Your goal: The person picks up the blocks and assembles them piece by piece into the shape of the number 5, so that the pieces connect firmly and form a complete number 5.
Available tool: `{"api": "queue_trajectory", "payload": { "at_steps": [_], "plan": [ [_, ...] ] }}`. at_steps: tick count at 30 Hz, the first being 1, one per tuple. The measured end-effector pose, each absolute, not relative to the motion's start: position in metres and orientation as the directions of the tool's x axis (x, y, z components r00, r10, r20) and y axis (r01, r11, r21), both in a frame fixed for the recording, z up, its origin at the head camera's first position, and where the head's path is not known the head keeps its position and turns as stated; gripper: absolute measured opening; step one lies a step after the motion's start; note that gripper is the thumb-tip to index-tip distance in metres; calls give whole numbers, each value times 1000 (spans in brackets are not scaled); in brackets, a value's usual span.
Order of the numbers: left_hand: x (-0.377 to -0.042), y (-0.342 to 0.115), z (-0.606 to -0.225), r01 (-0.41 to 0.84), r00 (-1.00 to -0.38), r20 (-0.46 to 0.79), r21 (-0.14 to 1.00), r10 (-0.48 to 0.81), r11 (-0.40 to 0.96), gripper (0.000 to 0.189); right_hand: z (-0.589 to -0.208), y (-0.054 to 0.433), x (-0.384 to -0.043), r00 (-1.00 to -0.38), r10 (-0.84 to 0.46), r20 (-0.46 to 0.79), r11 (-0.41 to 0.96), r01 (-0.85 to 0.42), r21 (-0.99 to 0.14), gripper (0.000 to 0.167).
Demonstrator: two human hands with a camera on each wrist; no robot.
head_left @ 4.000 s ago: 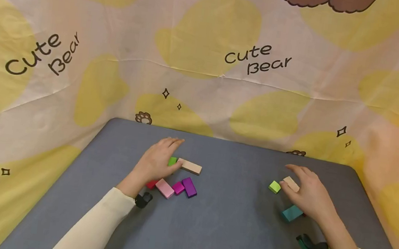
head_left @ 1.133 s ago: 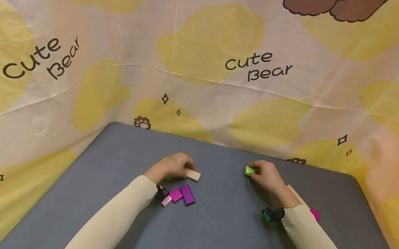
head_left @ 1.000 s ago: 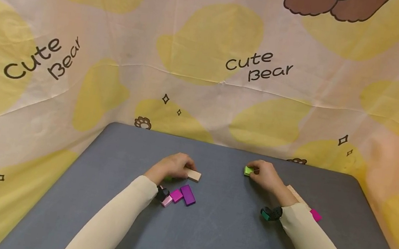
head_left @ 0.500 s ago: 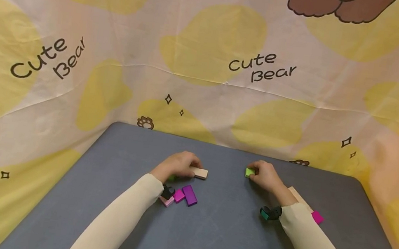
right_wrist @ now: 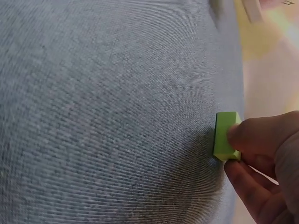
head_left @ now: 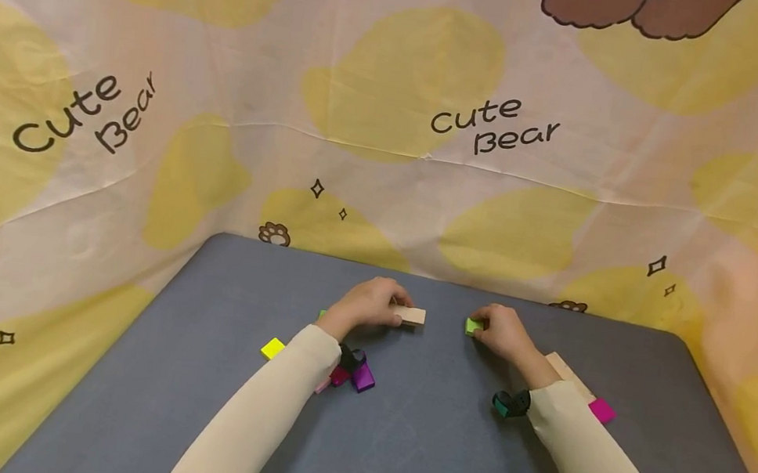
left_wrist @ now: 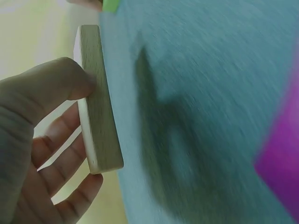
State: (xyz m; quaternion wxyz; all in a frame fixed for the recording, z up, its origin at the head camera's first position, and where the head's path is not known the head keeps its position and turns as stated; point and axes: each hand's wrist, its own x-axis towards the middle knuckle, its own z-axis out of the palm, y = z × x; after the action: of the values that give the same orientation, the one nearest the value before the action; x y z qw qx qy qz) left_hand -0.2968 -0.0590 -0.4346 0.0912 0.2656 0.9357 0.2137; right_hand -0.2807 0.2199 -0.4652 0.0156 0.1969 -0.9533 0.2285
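My left hand pinches a plain wooden block between thumb and fingers. In the left wrist view the long wooden block hangs above the table, its shadow cast on the cloth. My right hand pinches a small lime green block close over the table, right of the wooden one. The right wrist view shows the thumb on the green block's face and fingertips behind it. A gap of table separates the two held blocks.
Beneath the left forearm lie a purple block and partly hidden pink and magenta ones. A yellow block sits left of that sleeve. Behind the right wrist are another wooden block and a magenta block. A patterned cloth walls the table.
Both hands have taken hold of blocks since the earliest frame. My left hand has lifted the wooden block and carried it right and away; the right hand has stayed nearly still over the last second.
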Motion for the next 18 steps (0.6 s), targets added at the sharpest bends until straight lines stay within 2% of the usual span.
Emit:
{"api": "queue_trajectory", "payload": {
  "at_steps": [18],
  "plan": [
    [-309,-15,-450,416,-864,-67,462,499,783,33,-461,212,-280,-941,-331,77,852,-333,-403,23]
  ]
}}
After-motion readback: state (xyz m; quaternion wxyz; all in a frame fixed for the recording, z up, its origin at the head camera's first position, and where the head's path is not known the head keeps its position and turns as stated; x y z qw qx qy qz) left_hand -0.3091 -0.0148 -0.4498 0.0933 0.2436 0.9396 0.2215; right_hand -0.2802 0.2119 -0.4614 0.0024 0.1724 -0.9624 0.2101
